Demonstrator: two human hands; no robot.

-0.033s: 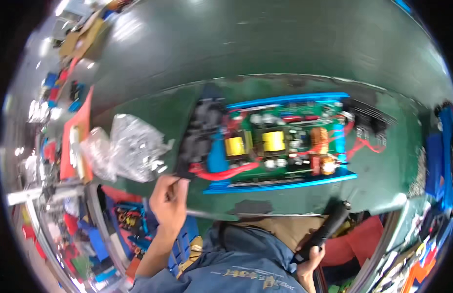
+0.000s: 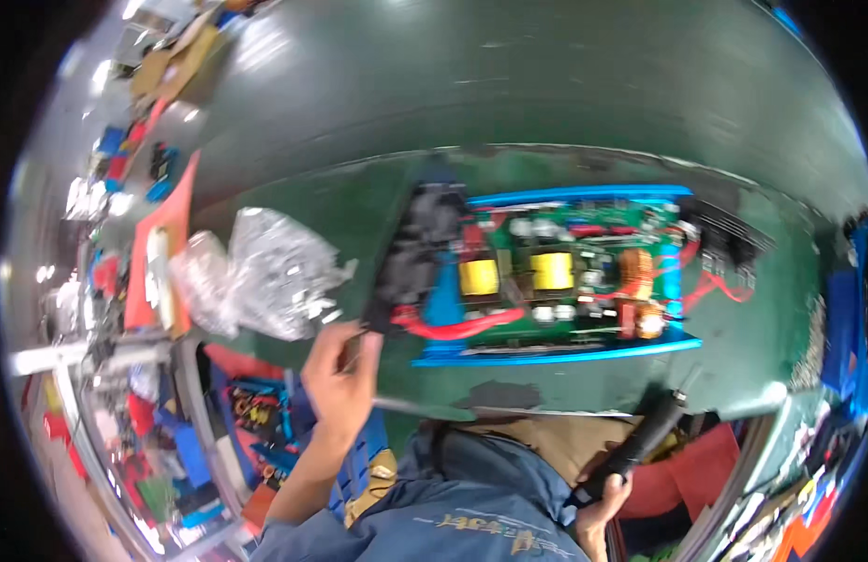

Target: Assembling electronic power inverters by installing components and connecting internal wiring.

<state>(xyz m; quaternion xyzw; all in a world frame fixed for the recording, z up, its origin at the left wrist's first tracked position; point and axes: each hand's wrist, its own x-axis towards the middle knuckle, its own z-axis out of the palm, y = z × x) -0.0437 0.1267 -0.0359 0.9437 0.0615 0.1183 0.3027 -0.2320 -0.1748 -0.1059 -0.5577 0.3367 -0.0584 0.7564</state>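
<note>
A circuit board (image 2: 584, 272) with yellow-wrapped transformers sits in an open blue metal housing (image 2: 565, 354) on the green bench. At its left end a black end panel (image 2: 417, 244) with dark bulky parts leans outward, joined by thick red wires (image 2: 471, 326). My left hand (image 2: 340, 384) is closed in a pinch at the near corner of that panel; motion blur hides the fingertip details. Low at the right, close to my body, my right hand (image 2: 604, 504) grips a black electric screwdriver (image 2: 635, 445), its thin bit pointing up and away toward the bench.
Another black end panel (image 2: 729, 234) lies right of the housing on thin red wires. Crumpled clear plastic bags (image 2: 284, 276) are at the left, beside an orange-red sheet (image 2: 158, 248). Below the bench, bins of coloured parts (image 2: 261, 412) stand left; red material (image 2: 682, 473) is at the right.
The whole scene has shifted a little to the right in the view. My left hand stays at the panel's corner, and my right hand keeps hold of the screwdriver.
</note>
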